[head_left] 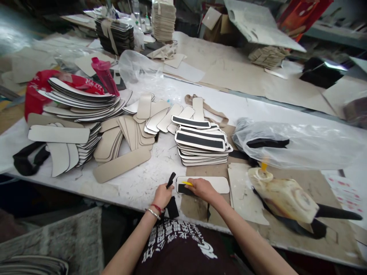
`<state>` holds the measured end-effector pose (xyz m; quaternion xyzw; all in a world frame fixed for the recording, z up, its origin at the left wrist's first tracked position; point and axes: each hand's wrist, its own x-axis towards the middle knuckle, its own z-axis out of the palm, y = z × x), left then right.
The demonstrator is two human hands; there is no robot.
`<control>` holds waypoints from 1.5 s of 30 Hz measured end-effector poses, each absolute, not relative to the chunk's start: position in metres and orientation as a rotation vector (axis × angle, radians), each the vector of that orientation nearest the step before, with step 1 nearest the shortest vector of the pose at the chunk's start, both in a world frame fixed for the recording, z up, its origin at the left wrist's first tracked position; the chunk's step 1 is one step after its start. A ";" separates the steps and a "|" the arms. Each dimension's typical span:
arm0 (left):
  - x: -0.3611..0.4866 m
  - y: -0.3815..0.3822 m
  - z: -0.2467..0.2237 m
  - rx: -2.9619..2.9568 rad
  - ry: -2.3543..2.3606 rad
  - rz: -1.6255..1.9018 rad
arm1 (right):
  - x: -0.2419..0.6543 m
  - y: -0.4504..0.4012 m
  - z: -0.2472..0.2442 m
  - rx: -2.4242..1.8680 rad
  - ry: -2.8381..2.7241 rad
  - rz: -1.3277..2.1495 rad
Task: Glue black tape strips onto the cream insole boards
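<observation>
The right hand (201,188) clamps a yellow tool (187,183) over a white panel (223,185), best kept flat, nearside of the panel stack (200,142), while the left hand (162,196) pinches a black strip (171,180).

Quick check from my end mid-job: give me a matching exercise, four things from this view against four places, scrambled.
Things
1. pink bottle
2. yellow tool
3. cream bottle with a yellow tip
4. black strip sticking up

Places
A. in the left hand
B. beside the red bag
C. in the right hand
D. to the right of both hands

Right pairs: 1-B, 2-C, 3-D, 4-A
</observation>
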<state>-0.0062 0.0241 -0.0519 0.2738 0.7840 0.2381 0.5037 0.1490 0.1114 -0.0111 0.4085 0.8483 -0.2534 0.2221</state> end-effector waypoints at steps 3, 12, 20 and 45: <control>-0.003 0.031 -0.056 0.630 1.899 0.567 | 0.142 0.118 -0.018 1.099 2.330 -0.621; 0.004 0.041 -0.059 0.619 1.933 0.559 | 0.144 0.128 -0.026 1.065 2.342 -0.668; 0.014 0.048 -0.065 0.689 2.011 0.536 | 0.144 0.132 -0.029 1.059 2.363 -0.723; 0.022 0.054 -0.065 0.683 2.017 0.596 | 0.147 0.134 -0.030 1.158 2.351 -0.785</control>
